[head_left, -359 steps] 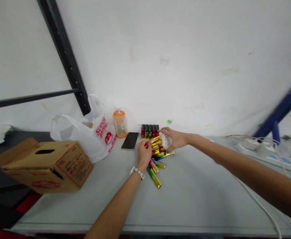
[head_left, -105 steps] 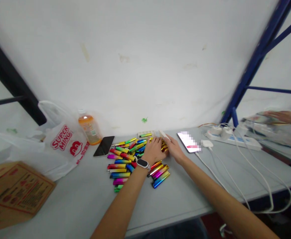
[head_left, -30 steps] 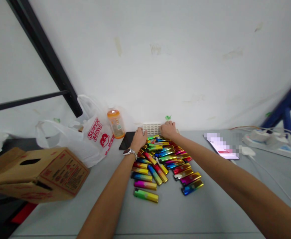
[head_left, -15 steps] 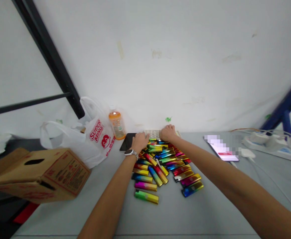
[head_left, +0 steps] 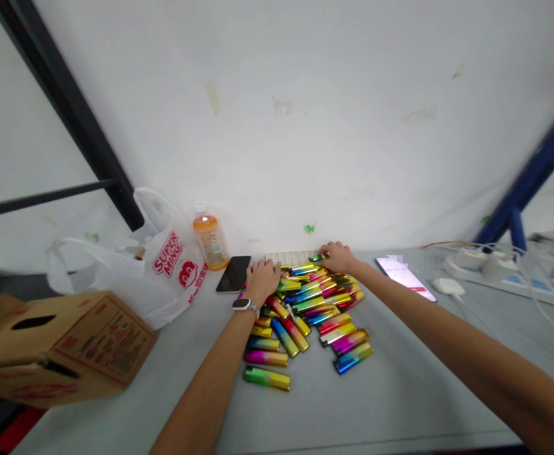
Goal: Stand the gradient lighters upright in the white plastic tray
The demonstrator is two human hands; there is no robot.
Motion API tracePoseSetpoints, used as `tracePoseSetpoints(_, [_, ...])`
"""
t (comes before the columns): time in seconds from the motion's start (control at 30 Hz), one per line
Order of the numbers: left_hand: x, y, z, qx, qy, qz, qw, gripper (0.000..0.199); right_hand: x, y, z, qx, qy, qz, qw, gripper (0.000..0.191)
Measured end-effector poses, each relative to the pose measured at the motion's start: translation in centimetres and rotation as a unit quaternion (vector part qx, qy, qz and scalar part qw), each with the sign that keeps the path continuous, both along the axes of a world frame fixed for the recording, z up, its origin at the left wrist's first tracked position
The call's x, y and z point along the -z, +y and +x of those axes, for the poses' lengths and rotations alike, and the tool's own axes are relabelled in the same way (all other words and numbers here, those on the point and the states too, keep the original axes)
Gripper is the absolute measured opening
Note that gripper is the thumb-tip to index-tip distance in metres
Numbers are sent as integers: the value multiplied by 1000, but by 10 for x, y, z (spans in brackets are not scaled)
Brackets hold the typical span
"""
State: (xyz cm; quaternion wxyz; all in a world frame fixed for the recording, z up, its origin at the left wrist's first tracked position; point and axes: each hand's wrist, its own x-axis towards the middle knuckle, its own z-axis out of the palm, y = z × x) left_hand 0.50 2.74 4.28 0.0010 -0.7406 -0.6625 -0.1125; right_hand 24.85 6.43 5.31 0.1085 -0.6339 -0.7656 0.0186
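Observation:
Shiny multicoloured lighters (head_left: 305,306) lie in a loose heap on the grey table. At the heap's far left my left hand (head_left: 262,278) rests over some of them, its fingers spread and pointing toward the wall; what is under the palm is hidden. At the far right, my right hand (head_left: 338,258) has its fingers closed around one end of a small lighter (head_left: 318,258). Between both hands, behind the heap, lies a pale gridded tray or board (head_left: 289,258), partly covered by lighters. Nearest to me is a green and yellow lighter (head_left: 267,378).
A black phone (head_left: 234,274), an orange drink bottle (head_left: 211,243), a white plastic bag (head_left: 156,278) and an open cardboard box (head_left: 82,347) stand left. To the right are a lit phone (head_left: 407,279), a white charger (head_left: 449,286) and a power strip (head_left: 514,278). The wall (head_left: 277,158) closes the back.
The view has shifted slightly. My right hand has moved right along the pale board, and a lighter now shows at its fingers. My left hand has drawn back a little over the heap.

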Motion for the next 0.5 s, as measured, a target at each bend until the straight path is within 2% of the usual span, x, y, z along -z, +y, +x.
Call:
tracePoseSetpoints(0.1, [2,1,3,-3,-11,10,1000,49,-1,0,6,-24,-16,-6,1000,32])
tracePoseSetpoints(0.27, [6,-3,3,-1,-56,78,995,47,-4,9,3,-45,-23,-10,999,28])
tracePoseSetpoints(0.4, [-2,-12,4,21,-85,115,989,43,-4,8,-3,-43,-19,6,999,30])
tracePoseSetpoints(0.5, [-12,-19,1,54,-113,136,983,39,-7,-5,-9,-38,55,42,997,29])
